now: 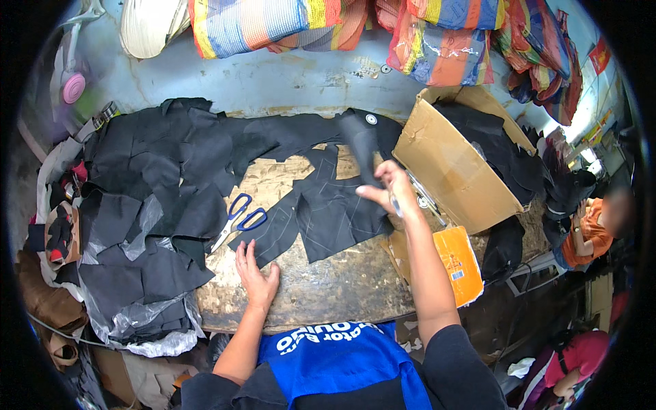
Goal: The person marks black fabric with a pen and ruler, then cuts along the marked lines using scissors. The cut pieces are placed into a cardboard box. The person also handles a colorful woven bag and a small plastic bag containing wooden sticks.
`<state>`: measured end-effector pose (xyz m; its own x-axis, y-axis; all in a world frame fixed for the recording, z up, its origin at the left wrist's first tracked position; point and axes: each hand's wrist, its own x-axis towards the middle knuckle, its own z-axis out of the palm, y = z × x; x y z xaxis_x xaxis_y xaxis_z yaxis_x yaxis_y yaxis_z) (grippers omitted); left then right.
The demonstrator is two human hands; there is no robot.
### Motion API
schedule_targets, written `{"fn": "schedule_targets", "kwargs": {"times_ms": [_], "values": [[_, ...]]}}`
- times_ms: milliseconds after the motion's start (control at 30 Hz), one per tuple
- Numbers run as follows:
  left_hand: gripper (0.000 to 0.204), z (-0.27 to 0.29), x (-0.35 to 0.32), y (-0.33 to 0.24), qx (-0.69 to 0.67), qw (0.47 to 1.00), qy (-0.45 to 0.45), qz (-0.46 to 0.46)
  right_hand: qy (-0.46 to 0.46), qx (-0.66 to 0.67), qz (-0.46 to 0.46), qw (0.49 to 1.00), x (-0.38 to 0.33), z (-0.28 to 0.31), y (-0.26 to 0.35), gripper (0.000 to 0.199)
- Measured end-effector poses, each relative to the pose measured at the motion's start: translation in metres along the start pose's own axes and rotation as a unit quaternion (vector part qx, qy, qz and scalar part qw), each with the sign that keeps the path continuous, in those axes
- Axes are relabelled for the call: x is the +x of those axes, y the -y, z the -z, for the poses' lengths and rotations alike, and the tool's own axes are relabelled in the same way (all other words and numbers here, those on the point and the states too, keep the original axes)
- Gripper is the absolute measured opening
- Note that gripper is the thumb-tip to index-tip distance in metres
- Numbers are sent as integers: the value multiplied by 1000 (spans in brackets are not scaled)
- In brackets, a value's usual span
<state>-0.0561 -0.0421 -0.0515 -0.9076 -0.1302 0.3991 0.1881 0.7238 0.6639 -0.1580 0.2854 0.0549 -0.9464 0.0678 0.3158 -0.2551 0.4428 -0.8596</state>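
My left hand (257, 279) lies open on the worn wooden table, its fingertips by the lower edge of a flat black piece (270, 231) of leather-like material. My right hand (395, 190) is raised over the table's right part, a little blurred. From between its thumb and fingers a blurred black piece (358, 140) of the same material extends away from me. A thin silvery stick (395, 205), perhaps a pen, shows against the palm. Another black piece (339, 215) with pale drawn lines lies between my hands. Blue-handled scissors (238, 220) rest left of the pieces.
Black material (154, 154) is heaped across the left and along the back. An open cardboard box (461, 160) holding more black pieces stands right of my right hand, with an orange packet (456, 263) in front. Striped woven bags (266, 24) hang behind. Two people sit at the right.
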Motion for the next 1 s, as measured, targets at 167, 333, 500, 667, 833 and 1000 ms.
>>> {"fn": "schedule_targets", "kwargs": {"times_ms": [167,333,500,667,833,1000], "values": [[58,2,2,-6,11,999,22,24,-106,-188,-166,962,-18,-26,0,68],[63,1,26,-18,149,980,135,17,-73,-302,-210,927,-41,-67,-16,68],[52,0,46,-12,210,964,159,-35,-59,-176,-190,964,-34,-70,-51,49],[35,19,30,-2,106,981,134,-89,-97,-121,-38,987,-28,-18,-12,43],[37,56,-28,-15,155,958,210,-122,-32,-74,80,993,-35,16,96,40],[37,100,-46,-26,163,946,279,2,80,266,-27,960,-48,11,153,37]]}}
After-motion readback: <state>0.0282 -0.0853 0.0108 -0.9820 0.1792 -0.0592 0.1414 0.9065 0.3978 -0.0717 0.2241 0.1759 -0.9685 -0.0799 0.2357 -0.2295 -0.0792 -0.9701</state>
